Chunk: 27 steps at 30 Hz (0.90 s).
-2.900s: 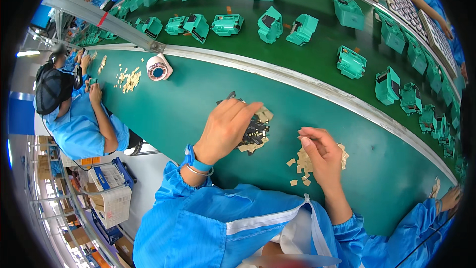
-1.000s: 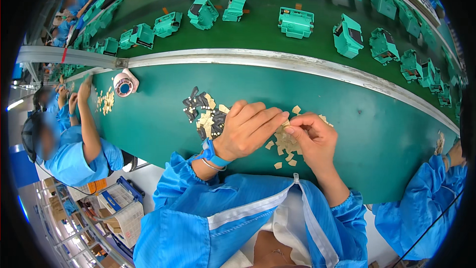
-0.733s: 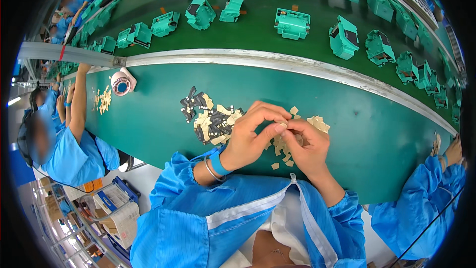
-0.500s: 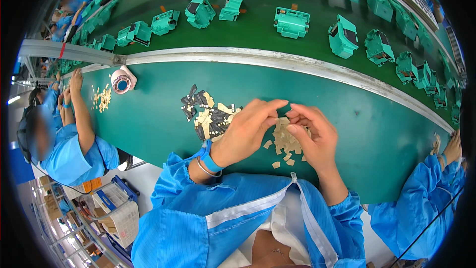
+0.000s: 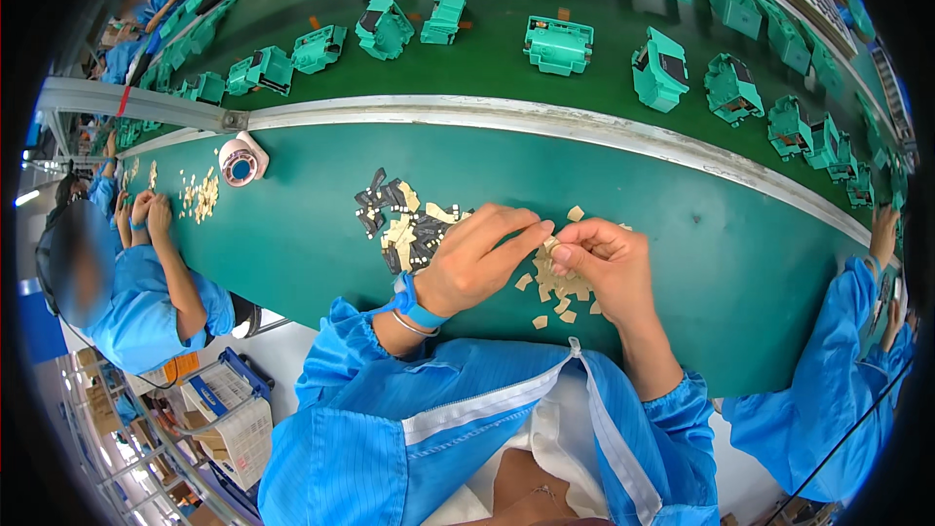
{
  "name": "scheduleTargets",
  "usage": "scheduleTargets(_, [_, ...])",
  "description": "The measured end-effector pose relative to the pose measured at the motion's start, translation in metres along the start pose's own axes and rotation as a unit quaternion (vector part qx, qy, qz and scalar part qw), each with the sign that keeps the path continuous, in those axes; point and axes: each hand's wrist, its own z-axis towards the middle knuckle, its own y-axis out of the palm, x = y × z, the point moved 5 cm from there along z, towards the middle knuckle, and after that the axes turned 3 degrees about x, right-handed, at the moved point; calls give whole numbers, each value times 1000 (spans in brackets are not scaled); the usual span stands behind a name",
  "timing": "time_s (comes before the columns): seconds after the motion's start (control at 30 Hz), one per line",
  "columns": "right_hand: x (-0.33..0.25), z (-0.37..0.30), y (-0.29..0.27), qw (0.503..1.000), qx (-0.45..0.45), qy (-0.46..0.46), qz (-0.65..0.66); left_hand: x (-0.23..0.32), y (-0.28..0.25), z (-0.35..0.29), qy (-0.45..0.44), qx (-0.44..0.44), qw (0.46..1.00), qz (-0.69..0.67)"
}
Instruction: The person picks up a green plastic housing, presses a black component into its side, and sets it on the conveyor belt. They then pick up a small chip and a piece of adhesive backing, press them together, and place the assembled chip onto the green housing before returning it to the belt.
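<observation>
My left hand [image 5: 479,258] and my right hand [image 5: 614,268] meet over a heap of small flat beige pieces [image 5: 563,284]. Thumb and fingers of the right hand pinch one small beige piece [image 5: 552,244]. The left thumb and index finger are pressed together right beside that piece; what lies between them, if anything, is too small to tell. Just left of the left hand spreads a pile of small black and cream parts [image 5: 399,219], partly covered by that hand. One loose beige piece [image 5: 576,213] rests just beyond the right fingers.
A metal rail [image 5: 467,111] divides the green table [image 5: 292,263] from a belt carrying several teal plastic housings [image 5: 558,45]. A round white device [image 5: 240,162] stands near the rail, beside another beige heap [image 5: 202,197]. Co-workers in blue sit at left [image 5: 146,302] and right [image 5: 808,399].
My fingertips have come closer together, and a beige piece now shows in the right pinch. The housings on the belt have shifted slightly left. The left co-worker's raised arm has come down.
</observation>
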Motion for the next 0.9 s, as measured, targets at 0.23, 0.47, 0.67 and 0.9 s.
scheduleTargets(0.23, [-19,-9,2,942,96,-239,-214,5,12,-4,-25,22,998,-55])
scheduleTargets(0.47, [-34,-15,3,800,58,-463,-378,4,15,-3,-58,1,994,-94])
scheduleTargets(0.67, [-45,-19,3,766,59,-506,-393,-2,15,-3,-158,-2,979,-131])
scheduleTargets(0.9, [-44,-18,-7,796,-42,-448,-405,-3,15,-2,-183,11,973,-138])
